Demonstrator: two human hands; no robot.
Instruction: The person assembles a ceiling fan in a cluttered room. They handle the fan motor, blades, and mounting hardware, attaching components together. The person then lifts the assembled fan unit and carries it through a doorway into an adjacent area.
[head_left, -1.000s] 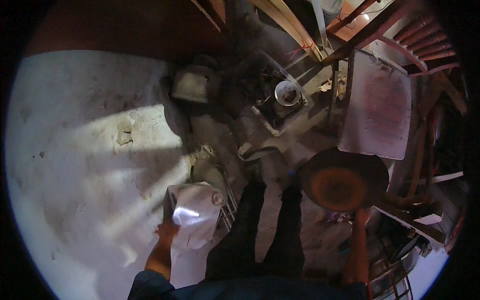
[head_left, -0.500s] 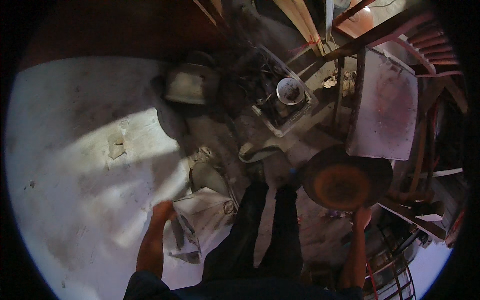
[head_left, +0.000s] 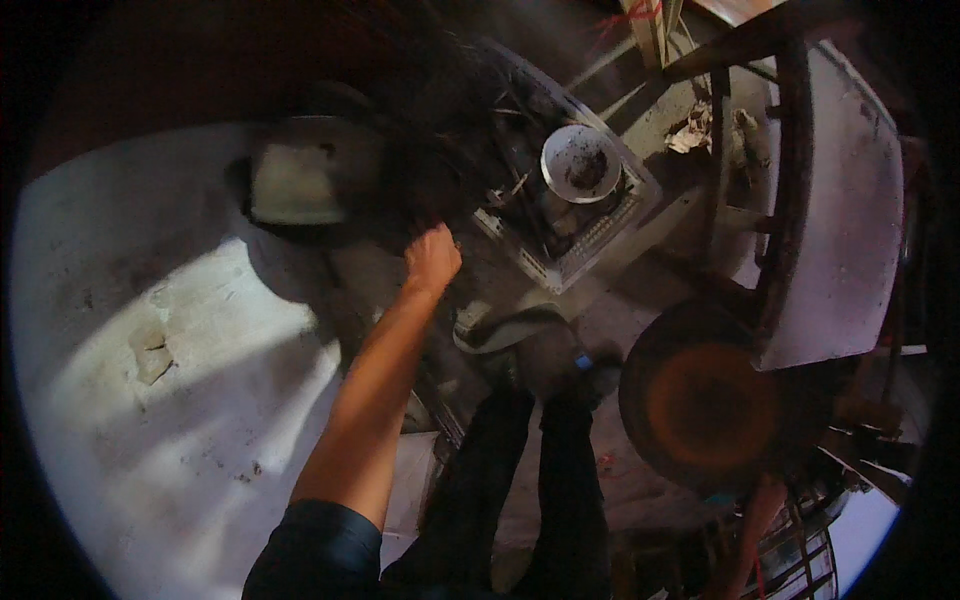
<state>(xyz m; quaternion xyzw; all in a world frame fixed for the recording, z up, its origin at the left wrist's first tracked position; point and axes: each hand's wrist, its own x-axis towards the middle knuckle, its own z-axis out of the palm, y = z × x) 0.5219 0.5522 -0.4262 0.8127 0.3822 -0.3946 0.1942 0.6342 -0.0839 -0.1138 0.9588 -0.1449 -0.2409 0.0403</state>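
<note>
My left hand (head_left: 433,258) reaches far forward, closed, over dark clutter beside a pale plastic crate (head_left: 585,268). What its fingers hold, if anything, is hidden in shadow. A white bowl (head_left: 581,164) with dark bits inside rests in the crate among dark sticks. At lower right, my right hand (head_left: 768,494) grips the near rim of a wide dark wok (head_left: 712,402) with a rust-brown middle; its fingers are partly hidden. Under my left forearm a pale panel-like thing (head_left: 413,475) shows in part.
A pale block-shaped thing (head_left: 298,180) stands left of my left hand, near a pale wall (head_left: 95,300). A pale board (head_left: 838,215) on a dark wooden frame rises beside the wok. Dark clutter and wood pieces (head_left: 870,445) crowd the right edge.
My left hand has left the pale panel-like thing and moved forward to the dark clutter by the crate. My right hand and the wok appear lower and slightly further right as the view shifted.
</note>
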